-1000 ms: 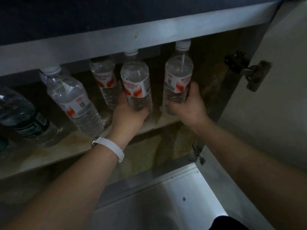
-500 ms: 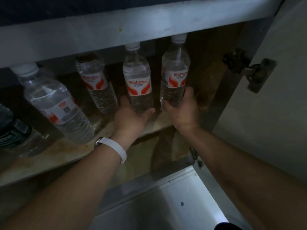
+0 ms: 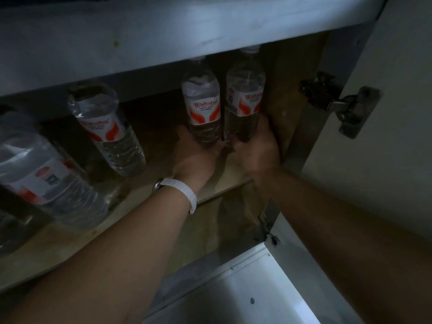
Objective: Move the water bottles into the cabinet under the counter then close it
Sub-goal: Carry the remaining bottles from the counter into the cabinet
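Observation:
Inside the dim cabinet, two clear water bottles with red-and-white labels stand side by side at the right end of the wooden shelf (image 3: 149, 213). My left hand (image 3: 196, 157) grips the base of the left bottle (image 3: 203, 106). Around the base of the right bottle (image 3: 244, 99), which stands close to the cabinet's side wall, curls my right hand (image 3: 254, 150). Another labelled bottle (image 3: 109, 129) stands further left on the shelf, and a larger bottle (image 3: 44, 174) is nearest me at the left edge. Both held bottles are upright.
The white cabinet door (image 3: 397, 141) hangs open on the right, its metal hinge (image 3: 341, 104) showing. The pale counter front (image 3: 163, 40) overhangs the bottle tops. A lower cabinet floor (image 3: 205, 232) and a bright floor patch (image 3: 252, 295) lie below the shelf.
Both hands have pushed their bottles deeper and to the right, up against the side wall. The camera has moved closer and lower, so the left bottles look larger.

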### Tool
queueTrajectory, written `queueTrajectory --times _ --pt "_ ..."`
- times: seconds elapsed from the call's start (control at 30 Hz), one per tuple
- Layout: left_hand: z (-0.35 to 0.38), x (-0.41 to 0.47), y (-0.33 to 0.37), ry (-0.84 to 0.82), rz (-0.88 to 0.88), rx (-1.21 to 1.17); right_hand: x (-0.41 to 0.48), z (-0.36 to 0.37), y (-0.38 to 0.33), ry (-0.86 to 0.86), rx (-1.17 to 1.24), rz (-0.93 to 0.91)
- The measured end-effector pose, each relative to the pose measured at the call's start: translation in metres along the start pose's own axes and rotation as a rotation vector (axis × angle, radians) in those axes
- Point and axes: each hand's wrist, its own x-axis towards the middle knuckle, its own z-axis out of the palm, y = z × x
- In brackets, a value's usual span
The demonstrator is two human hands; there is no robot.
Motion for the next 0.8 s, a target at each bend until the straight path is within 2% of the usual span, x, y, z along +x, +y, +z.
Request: queueTrajectory --times 0.27,0.43,0.6,0.73,0.8 --pt "0.006 -0.001 0.004 0.032 -0.01 0.021 0.001 -0.001 0.004 -0.016 -0.03 -0.008" --pt "-0.003 -0.008 0.003 -0.003 0.01 0.109 0.0 -0.008 0.0 -0.083 -0.037 -0.008" --pt "-0.032 -0.038 -0.017 -0.057 0.037 -0.092 -0.017 -0.018 -0.005 -0.07 0.019 0.013" --pt "-0.064 -0.067 -0.036 0.036 0.113 -0.09 -0.046 -0.021 -0.014 0.011 -0.031 -0.092" --pt "-0.084 -0.083 -0.046 0.092 0.107 -0.054 -0.058 -0.018 -0.024 -0.027 -0.014 -0.04"
